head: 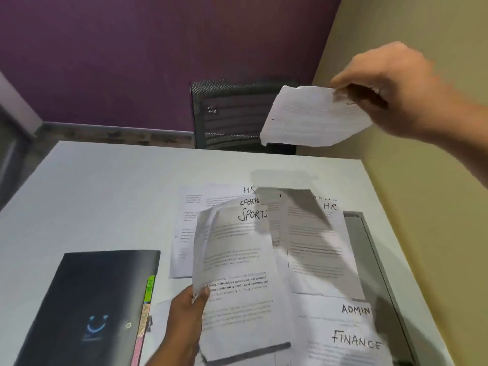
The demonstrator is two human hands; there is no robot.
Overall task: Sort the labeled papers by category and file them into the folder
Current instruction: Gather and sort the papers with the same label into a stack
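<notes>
- Right hand (390, 85): thumb and fingers pinch the top corner of the raised sheet (314, 117). The sheet hangs down and to the left of the pinch, well above the table (105, 194).
- Left hand (186, 310): thumb and fingers pinch the lower left edge of the SPORTS sheet (237, 260). The page rises away from the pinch, curled along its left side, with its heading at the far end.
- Step in hand, as I judge it: reading the raised sheet's category and laying it with its like. My right fingers cover the heading and only a stroke of ink shows, so I cannot read it. I would turn the page toward the camera before committing.
- Handling: a one-corner pinch lets the page droop and swing. I would lower it flat rather than drop it, and leave every heading uncovered.
- Right of the left pinch, an HR sheet (317, 247) lies on the table. Nearer me, the ADMIN sheet (343, 310) and FINANCE sheet (351, 344) overlap.
- All are thin white printed pages with black handwritten headings, and I judge them easily creased.
- Folder (87, 299): dark, closed and flat on the table, just left of the left hand. Coloured tabs (148, 299) stick out of its right edge, between the cover and that hand. Filing looks not yet begun.
</notes>
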